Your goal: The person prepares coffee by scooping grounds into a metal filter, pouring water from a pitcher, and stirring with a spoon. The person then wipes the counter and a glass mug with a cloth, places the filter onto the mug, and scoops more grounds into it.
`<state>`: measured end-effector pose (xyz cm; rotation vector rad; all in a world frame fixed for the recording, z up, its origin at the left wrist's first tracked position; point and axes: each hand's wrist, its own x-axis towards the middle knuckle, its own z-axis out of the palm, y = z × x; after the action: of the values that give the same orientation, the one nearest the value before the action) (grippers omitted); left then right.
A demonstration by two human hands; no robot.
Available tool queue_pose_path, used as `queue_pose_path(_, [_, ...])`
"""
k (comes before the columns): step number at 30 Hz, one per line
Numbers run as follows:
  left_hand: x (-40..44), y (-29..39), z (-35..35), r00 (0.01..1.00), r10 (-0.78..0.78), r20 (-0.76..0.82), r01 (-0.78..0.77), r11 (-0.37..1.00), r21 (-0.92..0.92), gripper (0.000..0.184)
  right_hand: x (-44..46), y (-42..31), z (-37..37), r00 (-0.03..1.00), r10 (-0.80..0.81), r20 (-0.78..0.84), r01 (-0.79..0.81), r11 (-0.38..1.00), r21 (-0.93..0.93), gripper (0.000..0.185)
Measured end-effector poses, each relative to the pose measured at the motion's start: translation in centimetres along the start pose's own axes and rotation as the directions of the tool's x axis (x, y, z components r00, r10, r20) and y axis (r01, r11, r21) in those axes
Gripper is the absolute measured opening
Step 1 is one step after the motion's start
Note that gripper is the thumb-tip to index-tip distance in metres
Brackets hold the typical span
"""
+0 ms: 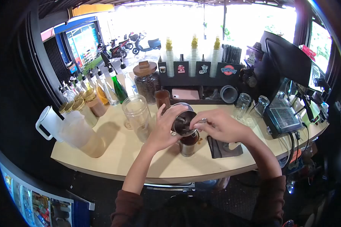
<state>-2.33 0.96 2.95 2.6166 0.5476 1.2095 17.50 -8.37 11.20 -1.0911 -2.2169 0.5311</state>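
Observation:
My left hand (163,126) is wrapped round a metal cup (181,107), which it holds tilted with the mouth towards me. Dark stuff coats the inside of the cup. My right hand (225,126) pinches a spoon (203,120) at the cup's mouth; the spoon's far end is hard to make out. Just below the tilted cup, a second cup (187,148) with dark brown contents stands upright on the table. Small brown spots mark the tabletop beside it. A folded dark cloth (219,150) lies under my right wrist.
On the left stand pitchers (83,138), lidded jars (94,103) and several pump bottles (118,89). A tall clear container (137,117) is close to my left hand. Behind are a jar of beans (146,87) and a cup rack (185,81). An espresso machine (286,115) stands right.

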Motion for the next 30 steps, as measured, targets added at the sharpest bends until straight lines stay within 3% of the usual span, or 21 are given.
queue_pose_path(2, [0.1, 0.4, 0.0, 1.0, -0.004, -0.003, 0.004, 1.0, 0.029, 0.079, 0.2, 0.0, 0.2, 0.998, -0.047, 0.031, 0.047, 0.999, 0.002, 0.017])
queue_pose_path(4, [0.2, 0.7, -0.1, 0.999, -0.024, -0.024, 0.026, 0.998, 0.057, 0.081, 0.2, 0.0, 0.3, 0.998, 0.023, -0.062, -0.029, 0.995, -0.091, 0.016])
queue_pose_path(8, [0.2, 1.0, -0.1, 0.997, -0.042, -0.066, 0.052, 0.987, 0.153, 0.085, 0.2, 0.3, 0.5, 0.997, 0.061, -0.038, -0.063, 0.995, -0.072, 0.018])
queue_pose_path(10, [0.2, 1.1, 0.1, 0.995, -0.052, -0.085, 0.066, 0.985, 0.161, 0.085, -0.2, 0.6, 0.9, 0.976, 0.108, -0.19, -0.106, 0.994, 0.018, 0.018])
queue_pose_path(11, [0.2, 1.1, 0.2, 0.993, -0.063, -0.1, 0.079, 0.983, 0.168, 0.085, -0.3, 0.4, 0.6, 0.976, 0.106, -0.19, -0.105, 0.994, 0.017, 0.018])
queue_pose_path(14, [0.1, 1.1, 0.6, 0.982, -0.065, -0.177, 0.098, 0.978, 0.182, 0.088, -0.5, 0.2, 0.3, 0.913, 0.066, -0.404, -0.094, 0.994, -0.049, 0.014])
queue_pose_path(18, [0.3, 1.8, 0.8, 0.98, -0.07, -0.189, 0.108, 0.974, 0.199, 0.087, -1.3, 1.0, 1.4, 0.931, 0.158, -0.33, -0.161, 0.987, 0.018, 0.015])
queue_pose_path(21, [0.5, 2.4, 0.9, 0.975, -0.052, -0.217, 0.103, 0.968, 0.228, 0.087, -1.6, 1.8, 2.2, 0.933, 0.093, -0.349, -0.076, 0.995, 0.062, 0.017])
queue_pose_path(23, [0.7, 2.7, 0.9, 0.973, -0.042, -0.227, 0.101, 0.961, 0.258, 0.087, -2.0, 1.2, 1.9, 0.894, 0.177, -0.411, -0.16, 0.984, 0.075, 0.018])
queue_pose_path(27, [0.9, 3.1, 0.9, 0.976, -0.033, -0.214, 0.096, 0.952, 0.292, 0.087, -2.1, 2.2, 2.7, 0.923, 0.072, -0.377, -0.061, 0.997, 0.041, 0.015])
queue_pose_path(29, [0.9, 3.1, 0.8, 0.974, -0.059, -0.22, 0.118, 0.956, 0.267, 0.087, -2.1, 2.0, 2.7, 0.845, 0.039, -0.534, -0.023, 0.999, 0.036, 0.014])
queue_pose_path(30, [0.9, 3.2, 0.8, 0.974, -0.06, -0.221, 0.12, 0.956, 0.268, 0.087, -2.2, 2.3, 2.8, 0.845, 0.039, -0.533, -0.023, 0.999, 0.037, 0.014])
